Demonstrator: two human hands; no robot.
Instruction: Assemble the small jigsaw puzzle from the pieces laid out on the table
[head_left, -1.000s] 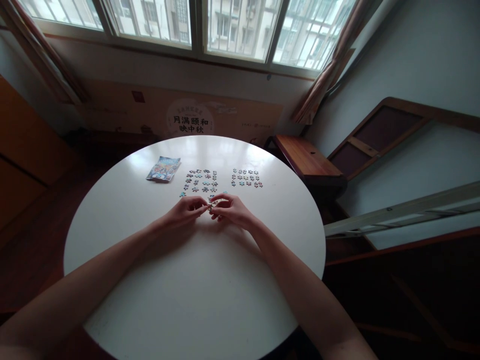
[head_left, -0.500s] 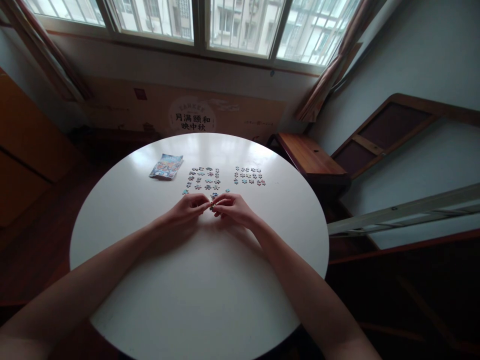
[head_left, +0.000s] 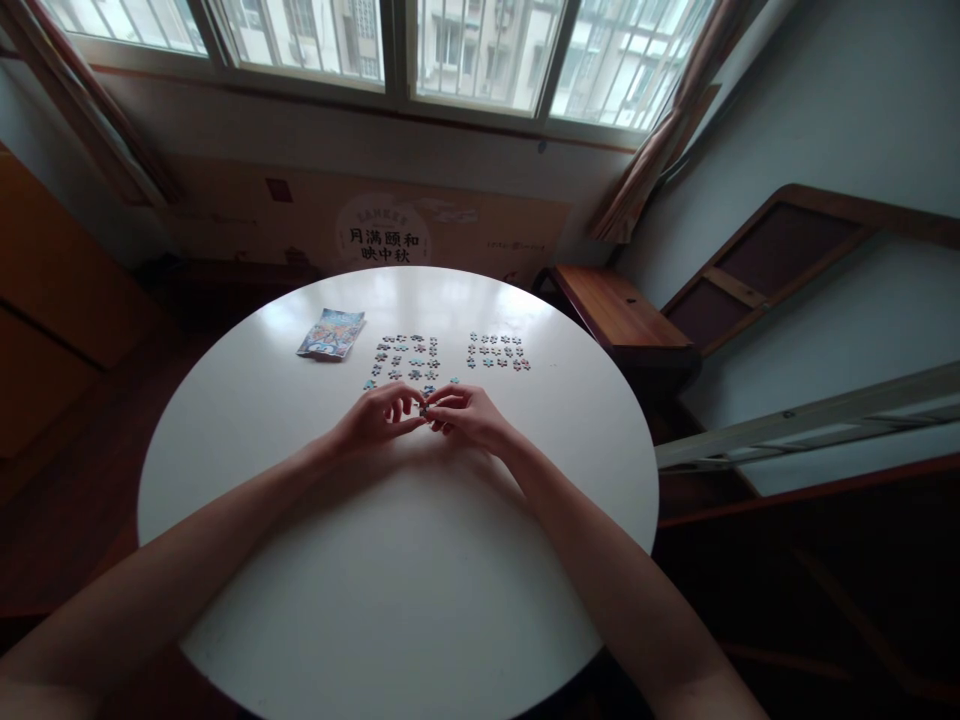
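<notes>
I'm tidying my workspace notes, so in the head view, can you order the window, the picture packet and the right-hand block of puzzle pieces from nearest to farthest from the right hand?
From the right hand:
1. Right-hand block of puzzle pieces: just beyond it.
2. Picture packet: far left on the table.
3. Window: beyond the table.

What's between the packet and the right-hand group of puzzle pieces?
The left-hand group of pieces, on the table; the head view shows it.
</notes>
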